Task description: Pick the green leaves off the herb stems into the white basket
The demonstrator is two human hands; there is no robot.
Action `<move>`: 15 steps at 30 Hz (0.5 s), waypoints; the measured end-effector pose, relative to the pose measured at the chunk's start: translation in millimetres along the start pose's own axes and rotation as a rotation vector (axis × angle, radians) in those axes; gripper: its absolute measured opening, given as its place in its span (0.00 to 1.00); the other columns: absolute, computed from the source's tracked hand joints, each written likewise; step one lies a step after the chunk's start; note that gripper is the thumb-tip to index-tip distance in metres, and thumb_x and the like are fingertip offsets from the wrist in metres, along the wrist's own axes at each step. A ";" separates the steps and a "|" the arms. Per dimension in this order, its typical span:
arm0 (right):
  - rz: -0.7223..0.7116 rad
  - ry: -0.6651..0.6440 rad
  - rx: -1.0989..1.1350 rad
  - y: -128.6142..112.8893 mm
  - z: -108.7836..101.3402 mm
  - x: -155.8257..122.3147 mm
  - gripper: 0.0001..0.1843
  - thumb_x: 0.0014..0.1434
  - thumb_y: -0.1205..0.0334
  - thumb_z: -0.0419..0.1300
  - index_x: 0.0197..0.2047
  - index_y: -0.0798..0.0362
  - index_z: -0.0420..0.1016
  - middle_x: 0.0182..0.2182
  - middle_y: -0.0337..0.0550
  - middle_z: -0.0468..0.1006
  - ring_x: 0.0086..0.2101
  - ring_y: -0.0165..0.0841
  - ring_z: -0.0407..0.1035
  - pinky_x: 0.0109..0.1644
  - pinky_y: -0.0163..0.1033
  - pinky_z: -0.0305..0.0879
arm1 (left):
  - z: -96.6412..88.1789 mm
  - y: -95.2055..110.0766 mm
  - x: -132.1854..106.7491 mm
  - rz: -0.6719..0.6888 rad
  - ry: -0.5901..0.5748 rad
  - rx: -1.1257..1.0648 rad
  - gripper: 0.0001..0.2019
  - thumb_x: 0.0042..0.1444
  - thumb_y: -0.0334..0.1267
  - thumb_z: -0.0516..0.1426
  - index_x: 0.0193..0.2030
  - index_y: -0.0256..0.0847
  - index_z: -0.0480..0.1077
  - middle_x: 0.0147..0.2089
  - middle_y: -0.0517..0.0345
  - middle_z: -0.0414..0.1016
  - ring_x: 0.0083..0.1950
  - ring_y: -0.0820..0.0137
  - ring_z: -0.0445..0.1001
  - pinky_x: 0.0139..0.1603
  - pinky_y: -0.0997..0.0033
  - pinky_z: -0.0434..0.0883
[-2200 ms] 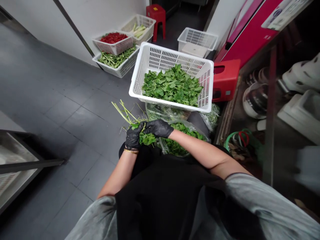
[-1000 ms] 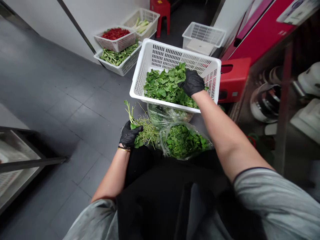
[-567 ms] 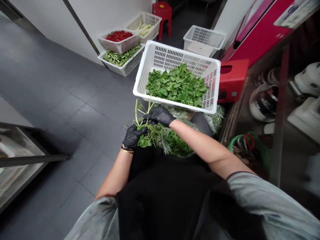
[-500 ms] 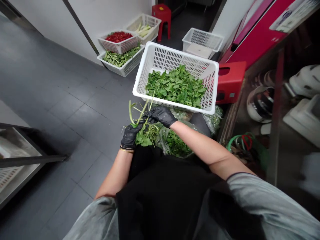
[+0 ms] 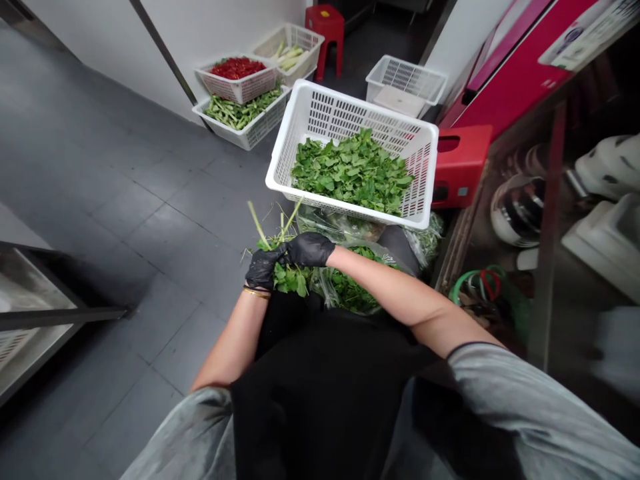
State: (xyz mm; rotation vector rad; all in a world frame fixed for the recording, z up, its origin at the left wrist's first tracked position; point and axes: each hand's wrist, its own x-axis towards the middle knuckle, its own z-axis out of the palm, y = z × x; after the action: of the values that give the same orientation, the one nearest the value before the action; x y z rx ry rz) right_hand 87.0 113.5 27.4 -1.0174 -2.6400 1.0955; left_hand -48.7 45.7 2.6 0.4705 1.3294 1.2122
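Observation:
Both my hands wear black gloves and meet over my lap. My left hand point(image 5: 263, 268) is closed round a bunch of leafy green stalks point(image 5: 287, 279), whose pale stems point(image 5: 260, 228) stick up and away from me. My right hand point(image 5: 307, 249) is closed on the same bunch, right beside the left. Just beyond them lies a clear plastic bag of greens point(image 5: 353, 293). Farther out stands a large white slotted basket point(image 5: 300, 127) holding a heap of picked green leaves point(image 5: 353, 172).
Against the wall stand white baskets of red chillies point(image 5: 237, 68), green beans point(image 5: 235, 112) and pale stalks point(image 5: 290, 57). An empty white basket point(image 5: 406, 81) and red stools point(image 5: 460, 163) stand to the right. A steel shelf point(image 5: 35, 313) juts in at left; grey tiled floor point(image 5: 125, 200) lies between.
My right hand reached into the white basket over the leaves, then came back to the bunch. Both hands now grip it close together, nearer my lap.

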 end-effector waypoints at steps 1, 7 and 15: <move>-0.003 -0.025 0.066 2.3 5.9 -1.9 0.07 0.49 0.70 0.62 0.21 0.61 0.75 0.22 0.49 0.78 0.25 0.31 0.70 0.30 0.34 0.61 | -2.4 0.2 2.4 -0.033 -0.010 -0.037 0.14 0.36 0.45 0.70 0.24 0.38 0.75 0.16 0.63 0.67 0.18 0.75 0.65 0.18 0.75 0.61; 0.224 0.033 0.640 28.3 34.2 -30.7 0.16 0.50 0.52 0.65 0.28 0.59 0.78 0.21 0.41 0.78 0.21 0.28 0.70 0.24 0.30 0.60 | -15.8 -5.4 17.2 -0.133 -0.034 -0.238 0.12 0.44 0.39 0.67 0.32 0.32 0.76 0.17 0.64 0.66 0.17 0.80 0.63 0.17 0.80 0.60; 0.375 0.492 1.047 32.4 27.6 -19.3 0.17 0.45 0.51 0.67 0.28 0.59 0.78 0.17 0.39 0.76 0.13 0.23 0.61 0.16 0.29 0.56 | 8.8 -15.5 18.4 -0.059 0.096 -0.423 0.08 0.49 0.38 0.64 0.29 0.34 0.74 0.18 0.63 0.68 0.18 0.79 0.66 0.20 0.79 0.65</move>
State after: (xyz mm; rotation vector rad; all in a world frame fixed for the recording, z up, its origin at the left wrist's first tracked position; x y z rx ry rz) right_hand 110.2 102.0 -11.5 -1.2587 -1.2052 1.7002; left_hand -38.5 58.9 -16.8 0.0713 1.1158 1.4337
